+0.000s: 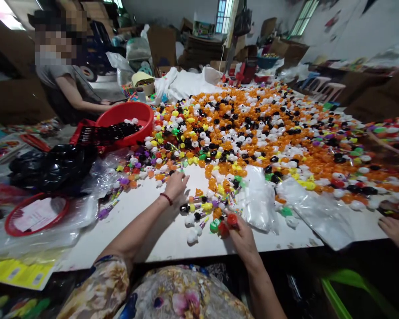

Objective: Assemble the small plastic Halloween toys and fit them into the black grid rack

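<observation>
My left hand [176, 185], with a dark red bead bracelet at the wrist, reaches to the near edge of a heap of small plastic novelty figures [246, 119]. Its thumb stands apart from the fingers, close to a thin purplish stick [182, 166]. On the right, my right hand [242, 235] is closed around a red plastic figure [232, 219] above the table. A green figure [214, 225] lies beside that hand. Between my hands lies a small group of figures on striped sticks, including a white one [193, 237] and a black one [184, 208].
Clear plastic bags [259, 199] lie right of my right hand, on the white table [153, 239]. A red basin [146, 117] and a red basket [11, 217] stand left. A co-worker [66, 84] sits at far left; another person's hand [397, 232] rests at the right edge.
</observation>
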A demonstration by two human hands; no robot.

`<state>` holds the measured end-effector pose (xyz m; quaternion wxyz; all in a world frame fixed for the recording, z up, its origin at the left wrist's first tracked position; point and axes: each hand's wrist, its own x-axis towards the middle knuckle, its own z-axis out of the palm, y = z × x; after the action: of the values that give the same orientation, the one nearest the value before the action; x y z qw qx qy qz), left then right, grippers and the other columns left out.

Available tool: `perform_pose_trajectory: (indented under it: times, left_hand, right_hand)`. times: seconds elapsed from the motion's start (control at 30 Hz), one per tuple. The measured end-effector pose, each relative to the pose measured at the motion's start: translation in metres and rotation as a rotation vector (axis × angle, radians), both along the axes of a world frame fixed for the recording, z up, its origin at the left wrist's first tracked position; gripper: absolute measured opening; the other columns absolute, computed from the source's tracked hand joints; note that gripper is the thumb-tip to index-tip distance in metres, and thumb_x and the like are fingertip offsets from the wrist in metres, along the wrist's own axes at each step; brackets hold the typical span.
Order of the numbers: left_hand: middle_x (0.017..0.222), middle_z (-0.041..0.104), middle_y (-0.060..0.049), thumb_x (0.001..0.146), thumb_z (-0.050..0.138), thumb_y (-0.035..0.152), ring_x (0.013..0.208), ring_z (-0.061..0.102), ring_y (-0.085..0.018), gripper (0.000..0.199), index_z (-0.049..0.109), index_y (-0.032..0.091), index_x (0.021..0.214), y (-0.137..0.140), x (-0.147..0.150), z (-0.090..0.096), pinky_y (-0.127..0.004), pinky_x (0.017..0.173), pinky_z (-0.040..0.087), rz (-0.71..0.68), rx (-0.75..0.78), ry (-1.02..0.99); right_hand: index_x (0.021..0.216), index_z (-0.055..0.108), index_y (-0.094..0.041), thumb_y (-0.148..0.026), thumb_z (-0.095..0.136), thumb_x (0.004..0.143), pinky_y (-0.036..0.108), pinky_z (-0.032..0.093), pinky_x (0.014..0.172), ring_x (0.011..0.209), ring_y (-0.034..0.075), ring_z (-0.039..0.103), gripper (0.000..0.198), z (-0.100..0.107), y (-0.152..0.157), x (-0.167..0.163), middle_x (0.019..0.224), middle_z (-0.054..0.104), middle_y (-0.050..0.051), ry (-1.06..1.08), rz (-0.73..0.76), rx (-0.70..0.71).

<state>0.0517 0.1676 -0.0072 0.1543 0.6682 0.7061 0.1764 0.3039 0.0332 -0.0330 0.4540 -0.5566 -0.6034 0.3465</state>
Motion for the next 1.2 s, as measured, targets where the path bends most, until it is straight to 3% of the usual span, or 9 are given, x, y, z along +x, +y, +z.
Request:
perform_pose_trajectory:
  times: [0.1,0.23,0.37,0.57,0.7,0.83,0.97,1.07,1.2]
  left_hand:
    - [0.115,0.062,-0.019,0.092,0.049,0.026,0.116,0.052,-0.03,0.023,0.064,0.011,0.103,0.03,0.004,0.008,-0.037,0.095,0.041,0.022,-0.003,0.112]
    - [0.103,0.066,-0.02,0.084,0.05,0.007,0.113,0.055,-0.031,0.018,0.064,0.009,0.095,0.049,0.014,0.01,-0.039,0.093,0.042,-0.035,-0.072,0.195]
    - [0.095,0.067,-0.017,0.083,0.048,0.009,0.101,0.061,-0.028,0.022,0.06,0.009,0.103,0.032,0.026,0.01,-0.038,0.089,0.043,-0.104,-0.07,0.191]
    - [0.076,0.061,0.0,0.081,0.056,0.033,0.07,0.057,-0.017,0.025,0.054,0.017,0.1,-0.023,0.045,0.025,-0.028,0.065,0.046,-0.523,-0.314,-0.56]
    - [0.078,0.061,0.0,0.081,0.056,0.043,0.072,0.056,-0.015,0.024,0.055,0.019,0.087,-0.033,0.054,0.047,-0.026,0.068,0.048,-0.721,-0.415,-0.782]
    - [0.07,0.058,0.0,0.087,0.046,0.043,0.066,0.053,-0.016,0.026,0.051,0.021,0.074,-0.01,0.046,0.049,-0.029,0.066,0.046,-0.537,-0.193,-0.509]
    - [0.074,0.062,-0.006,0.085,0.044,0.033,0.074,0.057,-0.021,0.021,0.048,0.022,0.068,0.012,0.029,0.011,-0.035,0.075,0.047,-0.22,0.199,-0.317]
    - [0.077,0.065,-0.008,0.087,0.039,0.034,0.077,0.06,-0.023,0.023,0.052,0.022,0.071,0.016,0.021,-0.027,-0.038,0.076,0.05,-0.08,0.37,-0.399]
    - [0.07,0.064,-0.006,0.088,0.041,0.039,0.071,0.061,-0.022,0.03,0.054,0.023,0.067,0.02,0.015,-0.06,-0.037,0.071,0.051,-0.043,0.427,-0.475]
  right_hand:
    - [0.1,0.077,-0.021,-0.037,0.058,0.085,0.043,0.059,0.084,0.094,0.027,0.071,0.03,0.003,-0.005,-0.005,0.103,0.075,0.011,-0.025,0.055,0.02]
    - [0.106,0.076,-0.022,-0.022,0.056,0.082,0.04,0.059,0.086,0.095,0.025,0.071,0.032,0.004,-0.008,-0.008,0.102,0.076,0.009,-0.058,0.123,0.096]
    - [0.127,0.066,-0.025,-0.004,0.044,0.069,0.04,0.055,0.096,0.11,0.023,0.067,0.065,-0.002,-0.005,-0.006,0.119,0.071,0.007,-0.209,0.14,0.252]
    - [0.15,0.04,-0.022,-0.001,0.043,0.065,0.059,0.03,0.116,0.147,0.032,0.028,0.087,-0.005,0.02,-0.025,0.154,0.042,0.008,-0.569,0.061,0.432]
    - [0.154,0.031,-0.021,-0.001,0.04,0.069,0.054,0.04,0.11,0.132,0.029,0.049,0.088,-0.011,0.03,-0.033,0.139,0.057,0.012,-0.548,0.039,0.402]
    - [0.141,0.049,-0.019,-0.01,0.043,0.074,0.041,0.054,0.094,0.113,0.027,0.063,0.068,-0.011,0.03,-0.02,0.124,0.066,0.012,-0.355,0.029,0.257]
    - [0.092,0.067,-0.023,-0.035,0.054,0.084,0.032,0.055,0.065,0.07,0.022,0.065,0.019,0.012,0.051,-0.001,0.076,0.07,0.003,-0.132,-0.019,0.019]
    - [0.066,0.06,-0.022,-0.057,0.062,0.08,0.029,0.049,0.052,0.052,0.017,0.055,0.038,0.035,0.099,0.006,0.054,0.059,0.0,0.023,-0.03,-0.151]
    - [0.068,0.067,-0.019,-0.063,0.067,0.074,0.033,0.055,0.062,0.058,0.017,0.062,0.044,0.059,0.204,0.013,0.064,0.067,0.004,0.127,0.011,-0.196]
